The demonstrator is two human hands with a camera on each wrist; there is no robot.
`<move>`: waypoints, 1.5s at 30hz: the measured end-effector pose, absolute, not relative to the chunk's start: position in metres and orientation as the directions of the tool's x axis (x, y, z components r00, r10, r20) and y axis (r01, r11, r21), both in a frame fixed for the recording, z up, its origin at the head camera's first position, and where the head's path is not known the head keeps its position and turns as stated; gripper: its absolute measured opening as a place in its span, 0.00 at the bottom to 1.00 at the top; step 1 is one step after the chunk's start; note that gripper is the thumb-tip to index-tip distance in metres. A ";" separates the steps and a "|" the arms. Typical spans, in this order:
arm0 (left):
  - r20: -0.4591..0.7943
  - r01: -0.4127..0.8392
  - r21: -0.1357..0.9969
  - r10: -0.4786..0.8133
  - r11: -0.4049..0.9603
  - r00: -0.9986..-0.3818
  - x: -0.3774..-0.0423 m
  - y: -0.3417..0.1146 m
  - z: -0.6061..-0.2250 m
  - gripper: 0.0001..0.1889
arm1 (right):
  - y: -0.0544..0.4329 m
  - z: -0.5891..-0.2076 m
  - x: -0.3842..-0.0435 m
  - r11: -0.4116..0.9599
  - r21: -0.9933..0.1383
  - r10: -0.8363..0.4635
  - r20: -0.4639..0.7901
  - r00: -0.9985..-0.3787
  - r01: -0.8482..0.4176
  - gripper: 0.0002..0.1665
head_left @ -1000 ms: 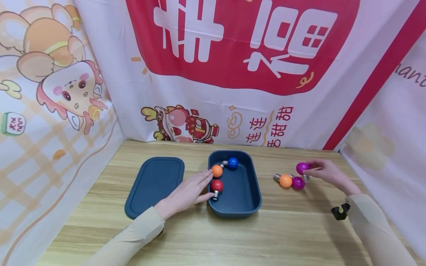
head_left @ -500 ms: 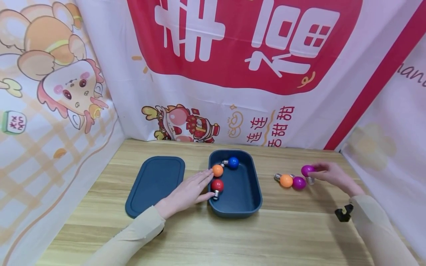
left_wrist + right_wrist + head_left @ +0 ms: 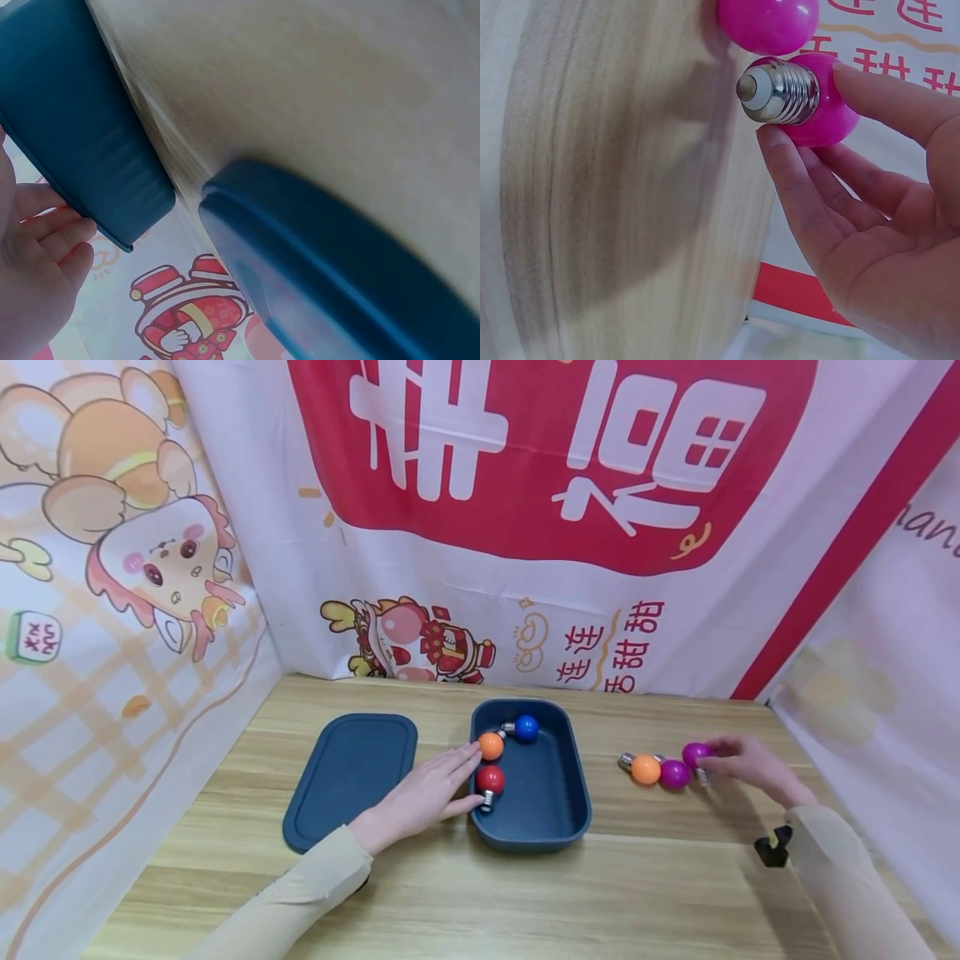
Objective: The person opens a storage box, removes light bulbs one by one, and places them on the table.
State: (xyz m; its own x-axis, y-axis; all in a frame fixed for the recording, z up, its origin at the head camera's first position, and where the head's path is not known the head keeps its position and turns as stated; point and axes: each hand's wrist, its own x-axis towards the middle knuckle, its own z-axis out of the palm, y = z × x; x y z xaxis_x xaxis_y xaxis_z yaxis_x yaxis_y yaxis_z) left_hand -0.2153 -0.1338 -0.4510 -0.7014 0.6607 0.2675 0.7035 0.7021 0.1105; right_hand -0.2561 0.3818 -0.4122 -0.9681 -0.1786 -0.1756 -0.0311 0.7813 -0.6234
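Observation:
My right hand [image 3: 757, 767] pinches a purple light bulb [image 3: 696, 755] between thumb and fingers. In the right wrist view, that bulb's silver screw base [image 3: 784, 94] points away from the palm. Beside it on the table are another purple bulb [image 3: 675, 774] and an orange bulb [image 3: 646, 769]. My left hand [image 3: 420, 789] rests at the left rim of a dark blue box [image 3: 585, 810], fingers extended and thumb apart. Inside the box are a red bulb [image 3: 491, 779], an orange bulb [image 3: 491, 746] and a blue bulb [image 3: 527, 727].
A dark blue lid [image 3: 348, 777] lies flat on the wooden table [image 3: 525, 902], left of the box and partly behind the left hand. Printed cloth [image 3: 420, 552] hangs at the back and along both sides of the table.
My right hand has shifted slightly right and nearer with the purple bulb, whose base has tipped more downward. The left hand stays at the box rim.

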 end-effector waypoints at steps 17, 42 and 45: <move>0.261 0.695 0.110 0.654 0.711 -0.710 -0.213 -0.133 -0.450 0.37 | 0.385 -0.424 -0.259 0.823 -0.566 -0.157 -0.172 -0.973 -0.033 0.33; 0.257 0.692 0.125 0.650 0.711 -0.715 -0.214 -0.133 -0.451 0.37 | 0.384 -0.427 -0.261 0.821 -0.571 -0.153 -0.209 -0.966 -0.006 0.35; 0.276 0.699 0.105 0.654 0.707 -0.704 -0.215 -0.133 -0.451 0.37 | 0.384 -0.426 -0.261 0.819 -0.573 -0.158 -0.215 -0.964 -0.006 0.35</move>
